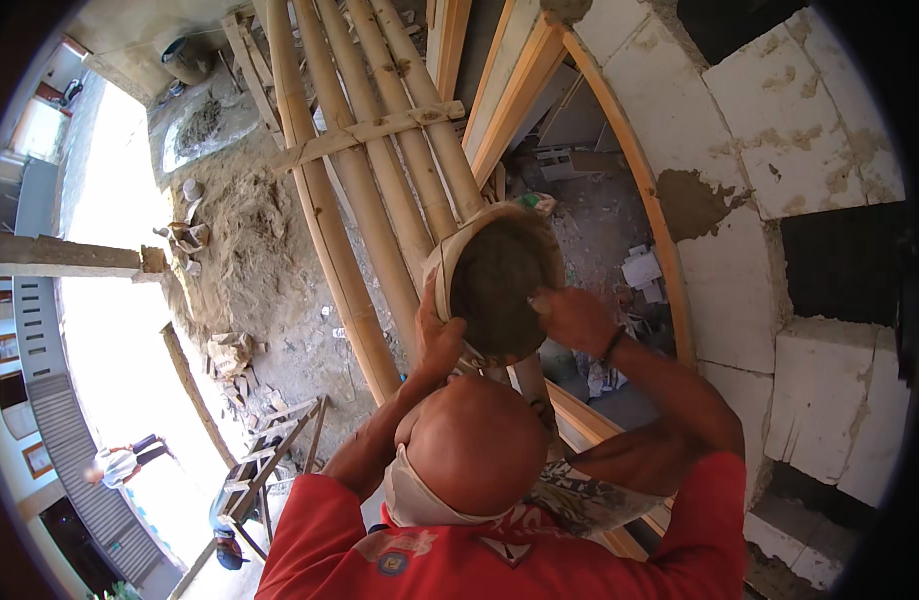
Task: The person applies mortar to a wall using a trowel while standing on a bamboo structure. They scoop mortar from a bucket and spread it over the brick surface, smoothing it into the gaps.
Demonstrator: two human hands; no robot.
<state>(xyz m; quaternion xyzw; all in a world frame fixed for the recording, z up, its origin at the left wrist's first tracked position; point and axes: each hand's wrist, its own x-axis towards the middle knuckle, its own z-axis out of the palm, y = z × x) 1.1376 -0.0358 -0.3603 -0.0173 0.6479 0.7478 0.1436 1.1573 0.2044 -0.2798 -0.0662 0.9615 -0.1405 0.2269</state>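
Neither my left hand nor my right hand shows. Just below me a co-worker in a red shirt (499,560), head (469,450) bent, has both arms raised to a round bucket (434,295) of wet grey mortar (494,275) over the end of a bamboo platform (329,200). The co-worker's left hand (439,340) grips the bucket's left side. The co-worker's right hand (569,320) is at the mortar on the right; what its fingers hold, if anything, I cannot make out.
A pale block wall (729,290) with dark gaps curves along the right, beside timber frames (649,220). Far below lie a sand heap (229,240), rubble and a wooden trestle (279,440). Another person (124,460) is at the lower left. A concrete beam (59,250) crosses the left side.
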